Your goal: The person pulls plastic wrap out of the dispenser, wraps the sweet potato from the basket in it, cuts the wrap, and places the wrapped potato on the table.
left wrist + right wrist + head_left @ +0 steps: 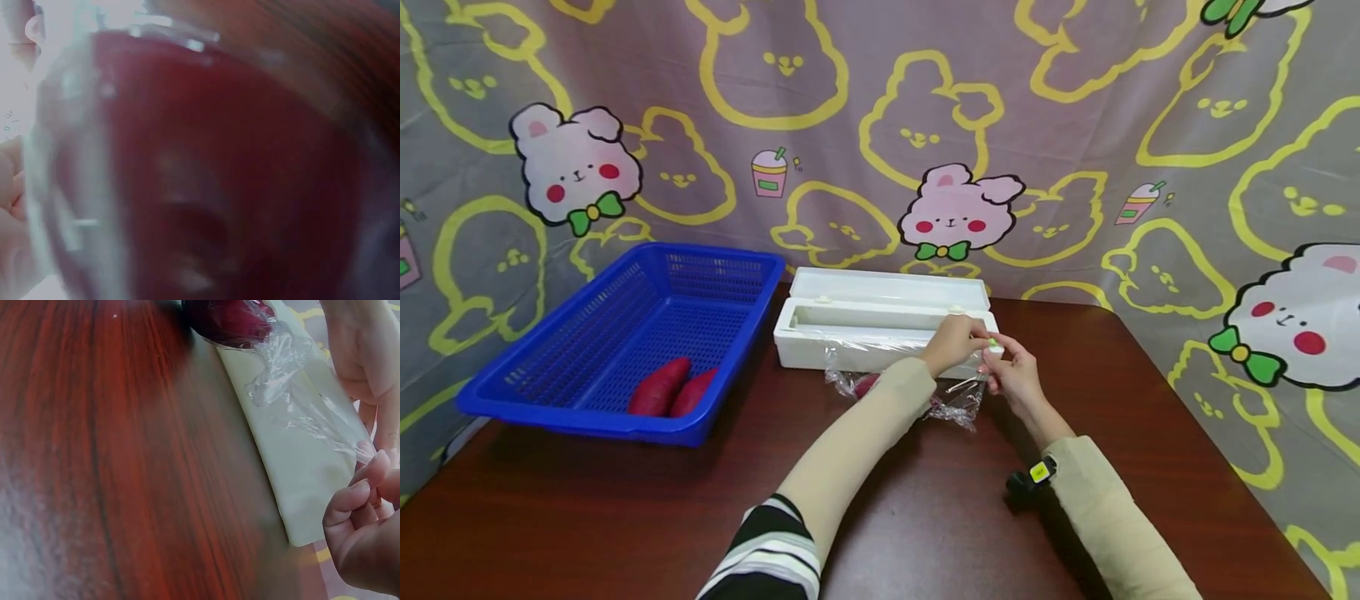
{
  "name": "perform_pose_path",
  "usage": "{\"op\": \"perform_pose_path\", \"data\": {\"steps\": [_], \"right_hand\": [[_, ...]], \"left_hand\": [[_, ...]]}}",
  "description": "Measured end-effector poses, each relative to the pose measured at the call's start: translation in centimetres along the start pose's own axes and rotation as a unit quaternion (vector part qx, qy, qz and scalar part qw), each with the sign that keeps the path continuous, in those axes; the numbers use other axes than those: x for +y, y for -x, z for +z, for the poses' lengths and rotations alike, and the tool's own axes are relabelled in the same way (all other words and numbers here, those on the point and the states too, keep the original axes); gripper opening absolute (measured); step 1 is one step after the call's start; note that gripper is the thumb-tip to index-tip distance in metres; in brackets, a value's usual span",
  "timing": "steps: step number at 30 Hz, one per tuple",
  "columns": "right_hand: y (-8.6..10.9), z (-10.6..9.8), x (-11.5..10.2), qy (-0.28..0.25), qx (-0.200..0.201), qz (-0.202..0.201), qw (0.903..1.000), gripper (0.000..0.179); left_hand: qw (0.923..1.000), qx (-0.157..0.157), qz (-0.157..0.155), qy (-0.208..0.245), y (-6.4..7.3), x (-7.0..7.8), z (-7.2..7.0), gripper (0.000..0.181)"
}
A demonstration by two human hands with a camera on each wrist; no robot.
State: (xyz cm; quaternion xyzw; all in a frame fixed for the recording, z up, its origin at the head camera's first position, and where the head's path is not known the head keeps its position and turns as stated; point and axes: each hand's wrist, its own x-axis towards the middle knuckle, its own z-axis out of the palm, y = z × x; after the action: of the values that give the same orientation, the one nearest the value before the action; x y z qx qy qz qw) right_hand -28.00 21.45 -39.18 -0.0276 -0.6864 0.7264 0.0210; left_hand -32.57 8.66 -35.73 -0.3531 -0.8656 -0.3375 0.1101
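Note:
A long white cling film dispenser box lies with its lid raised. Clear cling film hangs over its front and covers a dark red sweet potato on the table. My right hand pinches the gathered film corner at the box's right end. Beside it, my left hand reaches over the box with curled fingers at the same film edge; its fingertips are partly hidden. A small white and green piece shows between both hands. Blurred and very close, the wrapped sweet potato fills the left wrist view.
A blue plastic basket stands on the left, with two red sweet potatoes in its near corner. The brown wooden table runs back to a patterned cloth behind the box and around the sides.

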Motion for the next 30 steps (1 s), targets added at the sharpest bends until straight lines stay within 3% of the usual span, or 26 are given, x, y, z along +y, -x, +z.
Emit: {"op": "perform_pose_path", "data": {"steps": [4, 8, 16, 30], "right_hand": [[-0.13, -0.09, -0.13, 0.000, -0.003, 0.003, 1.0000, 0.032], [-0.29, -0.22, -0.19, 0.003, -0.013, 0.007, 0.9999, 0.024], [-0.54, -0.34, -0.46, 0.046, -0.021, 0.008, 0.9987, 0.032], [-0.37, -0.43, -0.82, 0.067, -0.020, 0.022, 0.9973, 0.034]], "left_hand": [[0.9996, -0.001, 0.026, 0.015, 0.18, -0.24, -0.17, 0.008], [0.9995, -0.005, 0.031, -0.002, 0.32, -0.31, -0.27, 0.009], [0.9995, -0.019, 0.010, -0.025, 0.36, -0.33, -0.35, 0.013], [0.9992, -0.010, 0.036, -0.013, 0.43, -0.84, -0.19, 0.012]]}}
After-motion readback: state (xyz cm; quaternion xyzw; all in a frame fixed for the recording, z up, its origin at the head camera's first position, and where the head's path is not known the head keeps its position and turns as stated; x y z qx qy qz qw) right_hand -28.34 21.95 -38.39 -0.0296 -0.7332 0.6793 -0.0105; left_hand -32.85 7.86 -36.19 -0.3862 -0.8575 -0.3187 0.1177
